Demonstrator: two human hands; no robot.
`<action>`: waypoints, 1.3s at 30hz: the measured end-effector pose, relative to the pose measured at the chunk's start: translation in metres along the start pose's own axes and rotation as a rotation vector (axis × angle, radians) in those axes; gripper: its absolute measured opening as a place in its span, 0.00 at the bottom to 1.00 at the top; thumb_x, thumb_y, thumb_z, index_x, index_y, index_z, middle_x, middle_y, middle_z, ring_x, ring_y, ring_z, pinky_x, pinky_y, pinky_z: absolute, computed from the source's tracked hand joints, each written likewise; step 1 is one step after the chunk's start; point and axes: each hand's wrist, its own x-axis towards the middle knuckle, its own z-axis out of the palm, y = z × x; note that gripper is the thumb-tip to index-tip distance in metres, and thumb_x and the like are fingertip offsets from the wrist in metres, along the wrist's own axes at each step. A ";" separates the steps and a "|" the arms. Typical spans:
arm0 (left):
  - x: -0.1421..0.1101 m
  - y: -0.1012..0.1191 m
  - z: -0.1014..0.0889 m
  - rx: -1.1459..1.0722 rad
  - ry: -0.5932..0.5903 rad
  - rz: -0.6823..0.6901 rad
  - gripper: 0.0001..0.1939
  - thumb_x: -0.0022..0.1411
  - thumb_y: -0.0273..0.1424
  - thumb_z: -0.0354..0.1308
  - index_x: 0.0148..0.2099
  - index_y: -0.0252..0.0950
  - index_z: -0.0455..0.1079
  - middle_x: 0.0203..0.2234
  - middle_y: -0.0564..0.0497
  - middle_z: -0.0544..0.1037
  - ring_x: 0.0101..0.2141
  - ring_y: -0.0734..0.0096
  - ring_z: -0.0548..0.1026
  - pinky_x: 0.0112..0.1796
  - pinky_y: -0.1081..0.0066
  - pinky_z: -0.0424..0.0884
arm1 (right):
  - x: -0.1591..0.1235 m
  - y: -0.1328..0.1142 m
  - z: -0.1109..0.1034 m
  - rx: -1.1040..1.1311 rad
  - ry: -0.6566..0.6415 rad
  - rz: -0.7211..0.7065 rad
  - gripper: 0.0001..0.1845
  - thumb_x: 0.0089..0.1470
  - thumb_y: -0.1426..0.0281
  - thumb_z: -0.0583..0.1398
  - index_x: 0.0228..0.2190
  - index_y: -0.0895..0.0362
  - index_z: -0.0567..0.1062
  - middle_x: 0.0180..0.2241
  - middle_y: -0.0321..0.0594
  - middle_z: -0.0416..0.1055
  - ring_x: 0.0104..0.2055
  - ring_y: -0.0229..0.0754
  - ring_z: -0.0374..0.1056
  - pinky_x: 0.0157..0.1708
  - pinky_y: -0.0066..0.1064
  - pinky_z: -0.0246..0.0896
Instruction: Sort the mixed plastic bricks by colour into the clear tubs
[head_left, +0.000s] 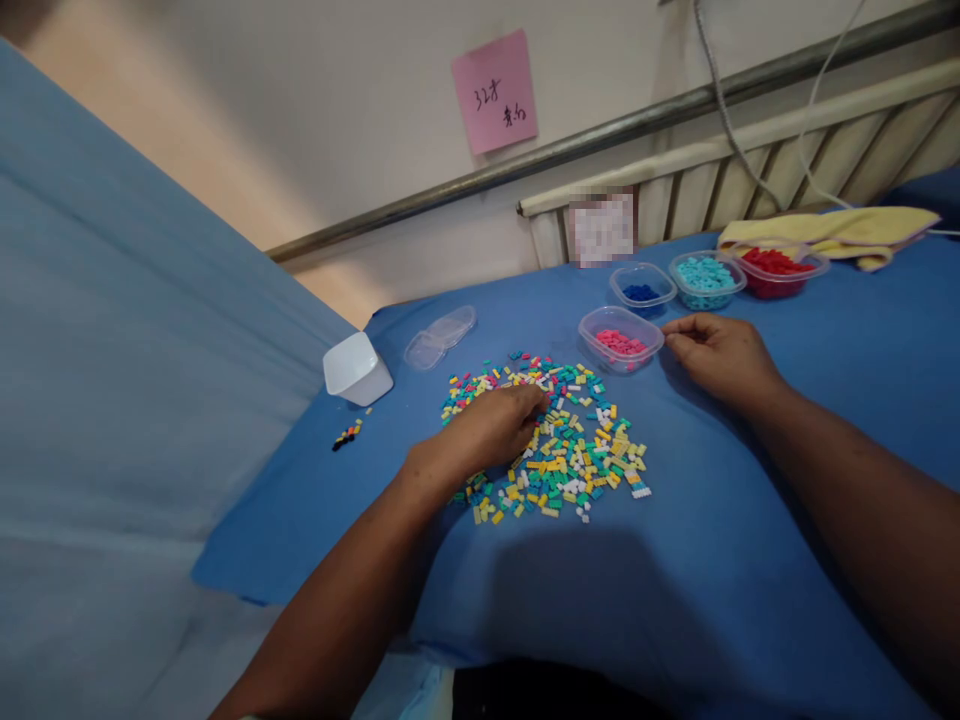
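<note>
A loose pile of small toy building bricks (562,460) in yellow, green, teal, white and pink is spread over the blue cloth. Over its middle is my left hand (502,420), its fingers curled down among the bricks, and what the fingertips hold is hidden. My right hand (720,355) rests to the right of the pile, thumb and fingers closed at the rim of a clear plastic container (589,347). Inside that container lie pink bricks (621,344).
Behind stand clear tubs of dark blue bricks (641,293), light blue bricks (705,275) and red bricks (776,262). A yellow cloth (847,232) lies at the back right. At the left are clear lids (441,338), a white box (357,368) and several stray bricks (347,436).
</note>
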 end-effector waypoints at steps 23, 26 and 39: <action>0.099 0.029 -0.051 -0.074 0.212 0.123 0.11 0.69 0.23 0.60 0.48 0.34 0.83 0.42 0.48 0.85 0.37 0.67 0.79 0.39 0.69 0.68 | 0.002 0.006 0.007 0.058 -0.003 -0.084 0.14 0.58 0.62 0.63 0.40 0.52 0.87 0.37 0.41 0.86 0.36 0.49 0.80 0.37 0.39 0.71; 0.073 0.018 -0.047 0.007 -0.023 0.079 0.12 0.67 0.22 0.61 0.48 0.36 0.84 0.40 0.50 0.86 0.36 0.66 0.78 0.37 0.68 0.66 | 0.003 0.006 0.007 0.024 0.001 -0.083 0.14 0.58 0.62 0.63 0.40 0.51 0.87 0.37 0.40 0.86 0.36 0.49 0.79 0.37 0.39 0.71; 0.054 -0.007 -0.023 0.176 -0.149 -0.017 0.08 0.66 0.28 0.62 0.45 0.38 0.81 0.38 0.48 0.84 0.34 0.63 0.76 0.31 0.66 0.59 | 0.002 0.003 0.004 0.006 0.012 -0.072 0.13 0.57 0.62 0.64 0.39 0.52 0.87 0.37 0.42 0.86 0.36 0.50 0.79 0.40 0.40 0.73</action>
